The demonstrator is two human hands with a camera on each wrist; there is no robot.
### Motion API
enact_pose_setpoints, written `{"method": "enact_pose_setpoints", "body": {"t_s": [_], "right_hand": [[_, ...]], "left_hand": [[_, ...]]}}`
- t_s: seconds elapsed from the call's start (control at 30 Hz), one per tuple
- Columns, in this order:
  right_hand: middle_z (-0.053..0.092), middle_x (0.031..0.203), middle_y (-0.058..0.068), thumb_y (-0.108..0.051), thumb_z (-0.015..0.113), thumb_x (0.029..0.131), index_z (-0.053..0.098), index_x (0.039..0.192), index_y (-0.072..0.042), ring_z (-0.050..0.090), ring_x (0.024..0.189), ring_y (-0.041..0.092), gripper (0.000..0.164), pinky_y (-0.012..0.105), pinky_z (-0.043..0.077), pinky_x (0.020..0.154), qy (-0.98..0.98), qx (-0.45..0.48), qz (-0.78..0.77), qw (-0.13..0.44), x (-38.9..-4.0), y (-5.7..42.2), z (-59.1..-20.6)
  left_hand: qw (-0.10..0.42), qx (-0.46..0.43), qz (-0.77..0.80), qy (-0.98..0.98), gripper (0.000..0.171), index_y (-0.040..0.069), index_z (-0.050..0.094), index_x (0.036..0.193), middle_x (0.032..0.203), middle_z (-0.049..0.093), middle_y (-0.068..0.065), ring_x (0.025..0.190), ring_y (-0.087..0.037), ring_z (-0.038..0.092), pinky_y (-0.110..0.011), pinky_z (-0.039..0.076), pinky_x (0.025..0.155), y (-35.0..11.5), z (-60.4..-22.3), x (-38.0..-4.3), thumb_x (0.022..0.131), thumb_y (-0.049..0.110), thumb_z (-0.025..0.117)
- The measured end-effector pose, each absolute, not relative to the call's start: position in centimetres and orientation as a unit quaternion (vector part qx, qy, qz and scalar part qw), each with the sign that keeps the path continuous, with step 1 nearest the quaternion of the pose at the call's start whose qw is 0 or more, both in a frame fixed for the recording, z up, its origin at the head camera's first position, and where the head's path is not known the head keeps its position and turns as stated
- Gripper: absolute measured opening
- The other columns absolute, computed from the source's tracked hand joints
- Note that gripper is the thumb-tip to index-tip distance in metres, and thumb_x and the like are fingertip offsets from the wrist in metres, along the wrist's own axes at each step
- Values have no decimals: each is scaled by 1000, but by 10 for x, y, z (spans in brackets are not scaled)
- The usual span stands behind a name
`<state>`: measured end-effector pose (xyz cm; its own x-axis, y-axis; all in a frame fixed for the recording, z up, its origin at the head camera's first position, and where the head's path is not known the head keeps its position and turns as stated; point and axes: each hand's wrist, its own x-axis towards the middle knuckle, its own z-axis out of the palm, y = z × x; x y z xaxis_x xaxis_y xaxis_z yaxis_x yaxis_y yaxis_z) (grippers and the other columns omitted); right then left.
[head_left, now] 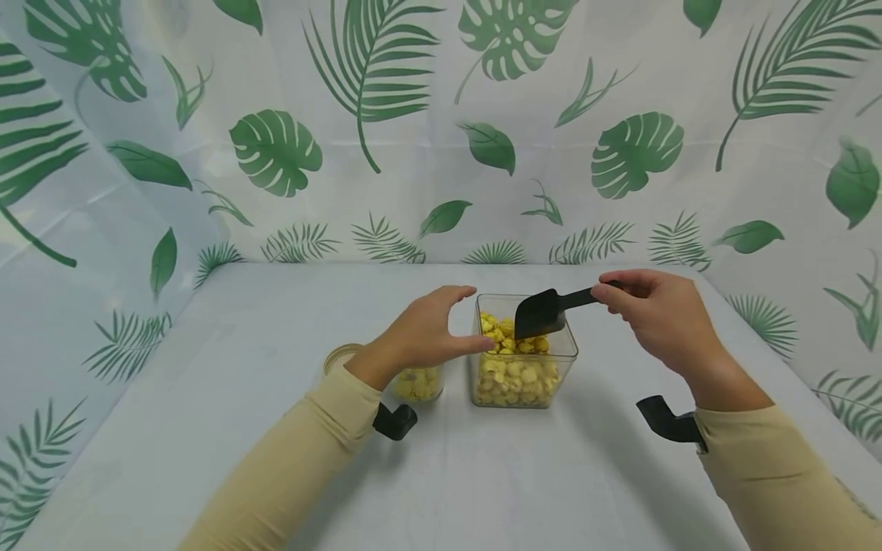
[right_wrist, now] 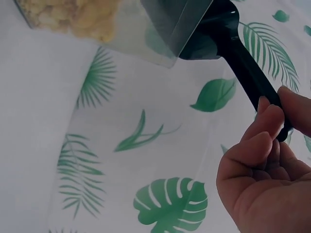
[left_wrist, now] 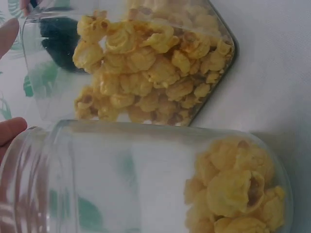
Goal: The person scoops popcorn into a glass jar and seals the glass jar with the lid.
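Note:
A clear square container (head_left: 565,363) of yellow popcorn (head_left: 517,375) stands near the middle of the table. My right hand (head_left: 664,321) pinches the handle end of a black scoop (head_left: 540,315). The scoop's head tilts down inside the container's mouth, over the popcorn; whether it holds any is hidden. My left hand (head_left: 427,329) is at the container's left side, thumb and fingers spread apart, gripping nothing. Below that hand, a clear round jar (left_wrist: 131,165) holds a little popcorn at its bottom. In the head view the hand partly covers the jar.
Left of the jar, a round gold-rimmed item (head_left: 340,353), perhaps a lid, is partly hidden behind the left wrist. The white table (head_left: 241,344) meets a leaf-print curtain (head_left: 413,191) at the back and sides. Black wrist mounts (head_left: 668,421) stick out from both sleeves.

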<state>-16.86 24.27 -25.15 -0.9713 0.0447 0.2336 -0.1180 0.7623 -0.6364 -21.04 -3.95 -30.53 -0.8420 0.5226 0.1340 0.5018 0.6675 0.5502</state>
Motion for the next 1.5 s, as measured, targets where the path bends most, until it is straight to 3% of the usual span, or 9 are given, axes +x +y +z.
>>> {"method": "enact_pose_setpoints", "body": {"t_s": [0.17,0.47,0.7,1.2,1.5], "right_hand": [[63,86,9,-49,56,82,64,105,-10,52,73,21,46,31,41,54,-940,41,307,146,-171,234,-252],[63,86,9,-45,55,85,65,104,-6,50,72,22,44,33,41,54,-947,67,281,140,-177,225,-254],[64,86,10,-45,54,86,63,107,-5,57,76,21,46,33,42,59,-950,74,283,110,-184,219,-257],[64,90,5,-39,55,88,63,109,-7,54,77,19,39,34,44,65,-942,138,299,65,-198,214,-279],[63,103,7,-38,56,87,63,109,-9,58,91,20,37,41,47,75,-941,171,290,25,-195,221,-278]], "left_hand": [[18,285,273,919,86,19,34,138,137,36,3,123,-15,35,-36,33,98,-36,-309,-211,71,72,49],[22,292,262,919,86,19,36,138,137,37,3,124,-15,35,-35,32,98,-35,-309,-210,72,73,47],[27,289,258,922,87,18,35,138,138,37,3,124,-16,34,-36,32,99,-34,-307,-210,71,73,47],[35,280,265,922,89,20,34,139,138,36,3,125,-16,34,-36,31,99,-34,-307,-211,70,74,48],[38,285,271,919,89,19,34,139,138,36,3,125,-15,33,-36,31,99,-35,-311,-212,70,75,46]]}}
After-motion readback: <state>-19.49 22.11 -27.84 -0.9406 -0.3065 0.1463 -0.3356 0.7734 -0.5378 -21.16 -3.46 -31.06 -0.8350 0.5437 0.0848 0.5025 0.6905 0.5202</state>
